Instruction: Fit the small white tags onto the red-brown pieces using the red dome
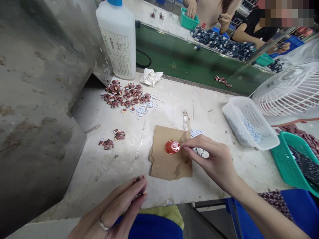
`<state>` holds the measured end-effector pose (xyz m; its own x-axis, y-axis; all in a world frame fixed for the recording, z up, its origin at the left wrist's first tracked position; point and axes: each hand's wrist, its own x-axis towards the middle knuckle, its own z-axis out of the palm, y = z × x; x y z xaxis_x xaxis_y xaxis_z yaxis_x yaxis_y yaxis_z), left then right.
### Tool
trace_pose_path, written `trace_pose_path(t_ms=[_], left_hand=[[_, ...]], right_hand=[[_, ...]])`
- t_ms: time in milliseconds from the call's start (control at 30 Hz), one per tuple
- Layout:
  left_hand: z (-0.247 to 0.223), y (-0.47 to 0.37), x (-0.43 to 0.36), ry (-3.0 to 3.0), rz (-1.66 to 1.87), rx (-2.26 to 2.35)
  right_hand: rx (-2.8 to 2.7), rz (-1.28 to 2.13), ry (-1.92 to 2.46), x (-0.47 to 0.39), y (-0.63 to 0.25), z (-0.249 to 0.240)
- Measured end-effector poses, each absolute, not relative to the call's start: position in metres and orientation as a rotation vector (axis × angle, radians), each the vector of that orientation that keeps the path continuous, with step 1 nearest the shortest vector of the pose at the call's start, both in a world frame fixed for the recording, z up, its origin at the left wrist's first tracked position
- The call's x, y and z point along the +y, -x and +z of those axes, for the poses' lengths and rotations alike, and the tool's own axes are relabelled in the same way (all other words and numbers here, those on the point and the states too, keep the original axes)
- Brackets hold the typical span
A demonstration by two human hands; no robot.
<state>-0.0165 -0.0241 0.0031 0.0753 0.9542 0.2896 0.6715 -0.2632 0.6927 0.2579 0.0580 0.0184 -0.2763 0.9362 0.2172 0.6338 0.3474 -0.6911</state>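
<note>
My left hand (117,205), low in the view, is closed round a small dark brown figurine (142,190), mostly hidden by the fingers. Over a piece of brown cardboard (161,166), my right hand (214,157) pinches something too small to make out. Its fingertips are at the edge of a small red cup (170,147) with a whitish top. Beside that hand lies a pile of small white-and-blue pieces (196,133). Two brown figurines, one (119,134) a little behind the other (106,144), lie on the table to the left.
Several brown figurines (129,94) and loose pale pieces (144,109) lie farther back. Behind them stand a large white bottle (122,43) and crumpled tissue (151,77). On the right are a white basket (261,141), a green basket (281,162) and a fan (294,86). Co-workers' hands (191,9) work beyond the green conveyor (164,49).
</note>
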Motion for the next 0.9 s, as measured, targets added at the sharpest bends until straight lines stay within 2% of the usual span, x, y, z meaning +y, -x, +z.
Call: trace_pose_path(t_ms=[267, 367, 500, 900], left_hand=[[0.003, 0.001, -0.003, -2.099, 1.101, 1.533], [0.001, -0.003, -0.003, -1.971, 1.207, 1.485], [0.001, -0.009, -0.004, -1.682, 1.129, 1.463], [0.0, -0.014, -0.012, -1.624, 1.147, 1.443]], right_hand=[[-1.759, 0.812, 1.353, 0.044, -0.245, 0.025], [-1.739, 0.874, 1.273, 0.036, -0.234, 0.028], [-1.693, 0.99, 1.172, 0.028, -0.219, 0.032], [-1.57, 1.137, 1.081, 0.021, -0.202, 0.034]])
